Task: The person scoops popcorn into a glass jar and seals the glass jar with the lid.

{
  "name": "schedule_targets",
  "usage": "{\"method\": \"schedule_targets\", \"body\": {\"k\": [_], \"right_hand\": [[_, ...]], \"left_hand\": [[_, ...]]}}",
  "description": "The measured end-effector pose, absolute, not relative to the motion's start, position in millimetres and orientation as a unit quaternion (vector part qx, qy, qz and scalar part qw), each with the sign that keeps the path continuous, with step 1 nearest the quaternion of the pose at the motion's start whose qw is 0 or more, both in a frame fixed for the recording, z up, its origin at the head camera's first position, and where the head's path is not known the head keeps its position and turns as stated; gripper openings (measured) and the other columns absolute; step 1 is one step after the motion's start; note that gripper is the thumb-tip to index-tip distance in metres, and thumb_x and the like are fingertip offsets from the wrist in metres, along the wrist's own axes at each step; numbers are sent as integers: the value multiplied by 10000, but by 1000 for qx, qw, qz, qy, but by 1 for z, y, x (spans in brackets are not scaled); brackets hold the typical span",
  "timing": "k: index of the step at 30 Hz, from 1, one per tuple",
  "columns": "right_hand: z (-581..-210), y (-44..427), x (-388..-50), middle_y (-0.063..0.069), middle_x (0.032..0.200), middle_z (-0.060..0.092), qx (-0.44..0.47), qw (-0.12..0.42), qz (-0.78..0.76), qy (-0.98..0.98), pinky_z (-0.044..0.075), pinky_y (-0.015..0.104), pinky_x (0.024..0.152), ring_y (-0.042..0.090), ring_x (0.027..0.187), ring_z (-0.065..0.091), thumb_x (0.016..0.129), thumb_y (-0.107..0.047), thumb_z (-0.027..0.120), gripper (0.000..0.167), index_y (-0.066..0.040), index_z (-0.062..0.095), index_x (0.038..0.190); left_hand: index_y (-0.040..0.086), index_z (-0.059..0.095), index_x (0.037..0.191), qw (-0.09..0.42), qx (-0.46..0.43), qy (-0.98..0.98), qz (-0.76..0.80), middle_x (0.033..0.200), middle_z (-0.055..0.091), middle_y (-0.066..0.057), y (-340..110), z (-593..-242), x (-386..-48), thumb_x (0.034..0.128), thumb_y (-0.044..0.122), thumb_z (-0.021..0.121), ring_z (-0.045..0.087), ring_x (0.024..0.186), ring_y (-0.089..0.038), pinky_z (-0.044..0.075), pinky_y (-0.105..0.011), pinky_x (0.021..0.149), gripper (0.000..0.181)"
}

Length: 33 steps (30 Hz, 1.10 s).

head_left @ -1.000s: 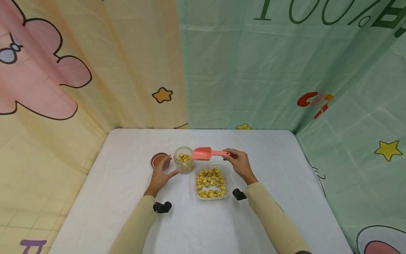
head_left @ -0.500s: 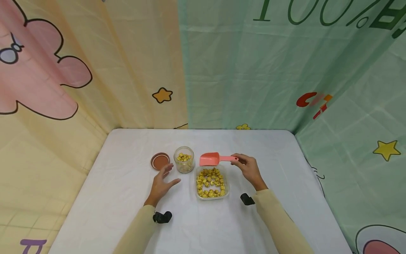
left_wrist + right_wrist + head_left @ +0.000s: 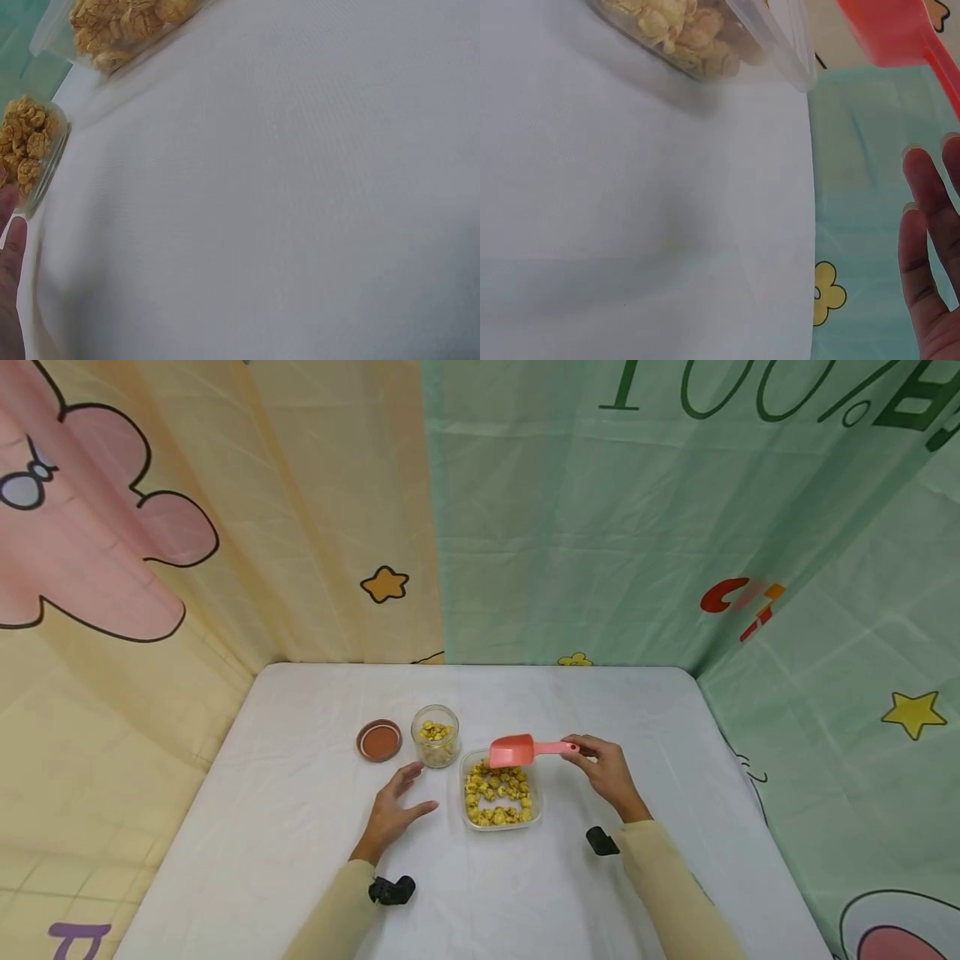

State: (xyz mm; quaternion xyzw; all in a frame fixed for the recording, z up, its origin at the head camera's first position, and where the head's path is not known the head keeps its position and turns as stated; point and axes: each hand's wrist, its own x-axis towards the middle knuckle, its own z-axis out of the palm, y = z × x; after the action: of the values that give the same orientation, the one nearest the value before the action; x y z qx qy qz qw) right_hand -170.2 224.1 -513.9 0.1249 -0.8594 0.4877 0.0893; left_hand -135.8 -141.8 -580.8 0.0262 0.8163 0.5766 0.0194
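My right hand pinches the end of the handle of a pink scoop. The scoop hangs over the far edge of a clear plastic container of yellow popcorn; no popcorn shows in its bowl. In the right wrist view the scoop is above the container's rim. Left of the container, my left hand is held with fingers spread and holds nothing. Its fingertips are close to a glass jar partly filled with popcorn, seen in the left wrist view as a jar beyond the fingers.
A brown round lid lies on the white-covered table left of the jar. Printed curtains stand behind the table and along both sides. Each wrist carries a small black camera.
My right hand has drawn the scoop from beside the jar rightward and nearer, over the container. My left hand has moved back from the lid and slightly right.
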Motion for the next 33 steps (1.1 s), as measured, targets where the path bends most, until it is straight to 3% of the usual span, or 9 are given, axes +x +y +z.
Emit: {"method": "schedule_targets", "body": {"k": [3, 9, 17, 25, 33], "right_hand": [[-515, 228, -168, 78, 930, 715, 131, 97, 474, -865, 580, 435, 757, 188, 822, 645, 852, -116, 722, 199, -26, 727, 1029], [-515, 233, -165, 29, 892, 715, 144, 102, 452, -874, 571, 314, 710, 139, 781, 625, 846, -112, 726, 183, -42, 733, 1016], [-511, 234, -164, 12, 850, 691, 173, 109, 433, -878, 579, 378, 679, 153, 747, 613, 826, -102, 737, 189, -45, 733, 1007], [-508, 231, -165, -39, 817, 664, 190, 106, 382, -898, 565, 317, 665, 144, 750, 603, 828, -138, 731, 201, -52, 728, 1010], [-500, 225, -161, -35, 792, 654, 204, 109, 341, -911, 548, 385, 649, 151, 740, 566, 800, -75, 758, 191, -48, 730, 987]], "left_hand": [[65, 487, 1379, 27, 27, 818, 573, 1414, 504, -126, -139, -583, -134, 697, 151, 866, 426, 1338, -311, 348, -425, 1128, 785], [79, 492, 1391, 36, 37, 818, 572, 1424, 500, -120, -132, -586, -131, 690, 138, 871, 412, 1347, -322, 331, -451, 1135, 800], [117, 461, 1430, 57, 53, 820, 567, 1461, 462, -105, -120, -588, -129, 679, 164, 881, 383, 1364, -340, 316, -485, 1136, 861], [138, 418, 1467, 85, 72, 829, 549, 1507, 394, -100, -110, -588, -130, 643, 266, 896, 293, 1409, -345, 255, -528, 1153, 962], [161, 360, 1500, 113, 90, 839, 524, 1532, 345, -122, -102, -588, -133, 622, 296, 909, 263, 1420, -356, 241, -544, 1154, 1044]]}}
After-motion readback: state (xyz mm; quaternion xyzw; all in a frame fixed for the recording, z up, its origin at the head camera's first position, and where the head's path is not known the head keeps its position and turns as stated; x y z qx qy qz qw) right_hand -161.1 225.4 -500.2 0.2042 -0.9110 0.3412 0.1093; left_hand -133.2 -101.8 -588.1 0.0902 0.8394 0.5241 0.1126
